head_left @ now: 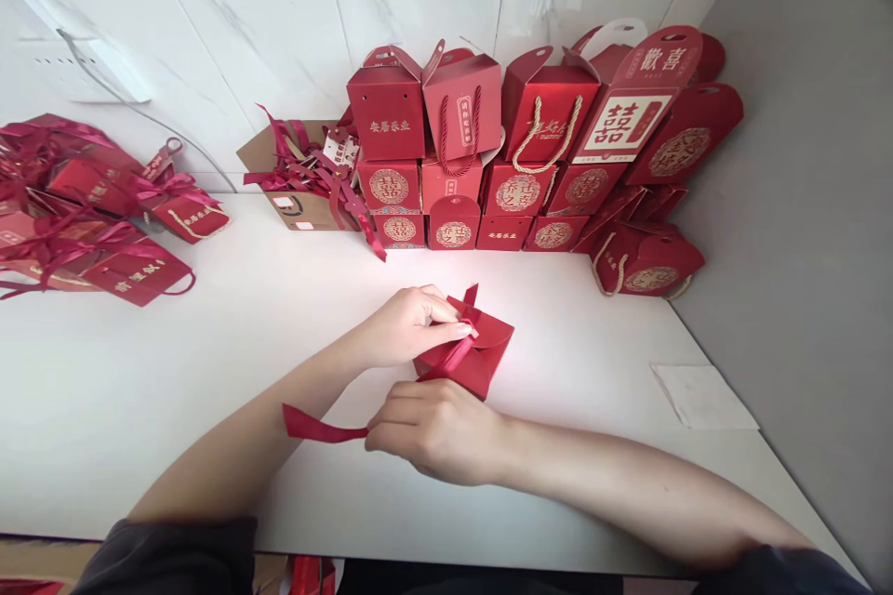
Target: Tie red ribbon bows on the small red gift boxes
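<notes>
A small red gift box (493,363) sits on the white table, close in front of me. My left hand (413,325) presses on its top, thumb and fingers pinching the red ribbon (457,356) where it crosses the box. A short ribbon end sticks up beyond the fingers. At the near side of the box, my right hand (436,432) is closed around the same ribbon, drawn toward me. The ribbon's loose tail (321,428) comes out to the left of that hand. The right fingertips are partly hidden behind the back of the hand.
Stacked red boxes (453,228) stand along the tiled wall. Left of them is a brown carton (313,209) full of ribbons and tags. Ribboned boxes (104,204) are heaped at the far left. A white paper (704,397) lies by the grey partition (802,204) on the right.
</notes>
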{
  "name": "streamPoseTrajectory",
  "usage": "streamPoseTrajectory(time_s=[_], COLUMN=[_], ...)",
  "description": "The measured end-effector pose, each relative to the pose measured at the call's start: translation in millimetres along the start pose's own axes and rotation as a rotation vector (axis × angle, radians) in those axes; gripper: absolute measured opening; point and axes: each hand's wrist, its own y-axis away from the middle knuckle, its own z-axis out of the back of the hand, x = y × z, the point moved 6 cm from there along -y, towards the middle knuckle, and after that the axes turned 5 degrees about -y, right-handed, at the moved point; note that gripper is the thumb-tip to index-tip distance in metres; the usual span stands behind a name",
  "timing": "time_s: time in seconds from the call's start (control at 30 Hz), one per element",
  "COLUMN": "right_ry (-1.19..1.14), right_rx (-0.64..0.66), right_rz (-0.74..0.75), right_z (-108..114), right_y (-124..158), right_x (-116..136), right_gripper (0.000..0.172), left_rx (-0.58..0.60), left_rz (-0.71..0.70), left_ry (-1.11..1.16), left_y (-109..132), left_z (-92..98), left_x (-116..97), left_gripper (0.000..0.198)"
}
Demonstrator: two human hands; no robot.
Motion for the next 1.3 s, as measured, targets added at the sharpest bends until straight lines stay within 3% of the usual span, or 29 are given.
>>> streamPoseTrajectory(time_s=[0.1, 0.23, 0.53, 0.77, 0.97, 1.07, 1.13, 1.17, 1.23, 1.3], right_ry=[-0.018, -0.067, 0.032, 0.072, 0.090, 0.027, -0.026, -0.056, -0.183, -0.299], right_rx=[0.017, 0.021, 0.114, 0.171, 0.196, 0.224, 0.226, 0.209, 0.122, -0.048], right_rz=[-0.028, -0.035, -0.129, -0.135, -0.127, -0.077, 0.043, 0.028, -0.119, -0.291], right_z=[-4, -9, -22, -31, -33, -12, 16, 34, 69, 100], right_y=[-6, -9, -22, -29, -28, -25, -19, -15, -5, 8], right_x=[-7, -12, -9, -7, -5, 11, 26, 26, 10, -18], right_gripper=[0.022, 0.025, 0.020, 0.025, 0.020, 0.017, 0.020, 0.021, 0.020, 0.018], left_rx=[0.002, 0.014, 0.210, 0.367, 0.319, 0.307, 0.316, 0.313, 0.311, 0.332], left_rz=[0.002, 0.118, 0.407, 0.521, 0.528, 0.522, 0.526, 0.513, 0.463, 0.433], left_ry=[0.002, 0.025, 0.127, 0.274, 0.328, 0.341, 0.338, 0.331, 0.318, 0.329], left_y=[1, 5, 17, 24, 21, 21, 23, 23, 22, 22], left_z=[0.1, 4.4, 2.1, -6.8, -11.3, -11.3, -10.6, -9.5, -7.5, -7.7], left_x=[-1, 0, 1, 10, 11, 10, 10, 9, 7, 5], left_gripper=[0.038, 0.038, 0.050, 0.046, 0.038, 0.035, 0.034, 0.034, 0.032, 0.033])
